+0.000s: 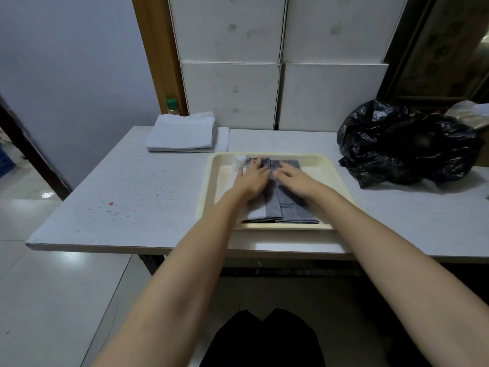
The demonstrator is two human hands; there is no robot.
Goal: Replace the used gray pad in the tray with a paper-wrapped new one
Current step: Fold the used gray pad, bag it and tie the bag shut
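Pressing down flat on a folded gray pad [288, 207] inside a cream tray [330, 165], with both bare forearms reaching in from six o'clock. Left hand [252, 178] lying palm-down on the pad's eleven-o'clock part, fingers spread and loose, not clamped on anything. Right hand [292, 178] resting just beside it toward three o'clock, likewise flat with fingers apart, fingertips touching the fabric near the pad's center fold. Sitting lengthwise in the tray, the pad running from twelve to six o'clock, its near edge against the tray's six-o'clock rim. Showing under the pad's nine-o'clock side, a pale sheet of white paper [239, 161], crumpled near the tray's eleven-o'clock corner. Occupying the middle of a gray table [119, 197], the tray itself lying close to the near edge. Waiting at ten o'clock from the tray, well apart, a stack of paper-wrapped pads [185, 132] at the table's far side. Slumping at two o'clock, a crumpled black plastic bag [404, 144]. Rising behind the table at twelve o'clock, stacked white boxes [280, 62], with a green-capped bottle [172, 105] standing just behind the stack of pads.
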